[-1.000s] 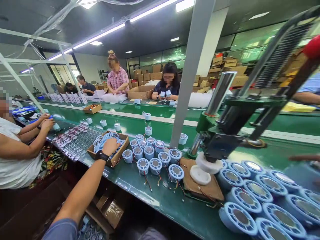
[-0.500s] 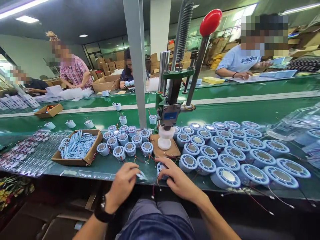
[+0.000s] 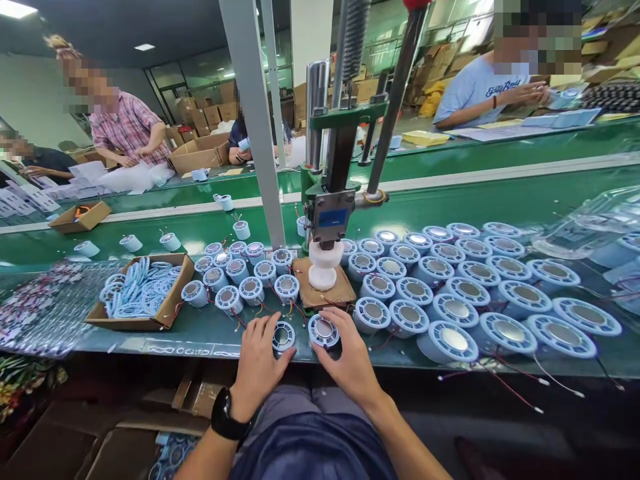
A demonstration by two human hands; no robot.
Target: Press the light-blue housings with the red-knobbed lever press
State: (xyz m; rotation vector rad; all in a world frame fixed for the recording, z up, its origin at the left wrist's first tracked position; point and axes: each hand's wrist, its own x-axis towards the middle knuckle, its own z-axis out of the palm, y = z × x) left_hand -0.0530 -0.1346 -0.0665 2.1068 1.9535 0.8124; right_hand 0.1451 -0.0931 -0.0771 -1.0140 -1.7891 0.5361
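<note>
My left hand (image 3: 263, 350) is curled around a small round blue part (image 3: 283, 337) with a ringed top, near the bench's front edge. Just to its right, my right hand (image 3: 347, 353) holds a blue cylindrical unit (image 3: 324, 331) with a metal disc in its top, thumb and fingers on its sides. Behind both hands stands a lever press (image 3: 333, 213) with white round pads, the lower pad (image 3: 323, 277) resting on a brown board (image 3: 350, 291). A black watch is on my left wrist.
Rows of blue units (image 3: 455, 309) cover the bench on the right, and a smaller group (image 3: 237, 269) stands left of the press. A cardboard box (image 3: 173, 293) holds blue rings. A grey post (image 3: 255, 120) rises behind. Several people sit or stand across the green belt (image 3: 450, 170).
My left hand has gone from a light blue piece to a round part. My right hand now grips the unit by its sides, its top exposed. The view has shifted slightly.
</note>
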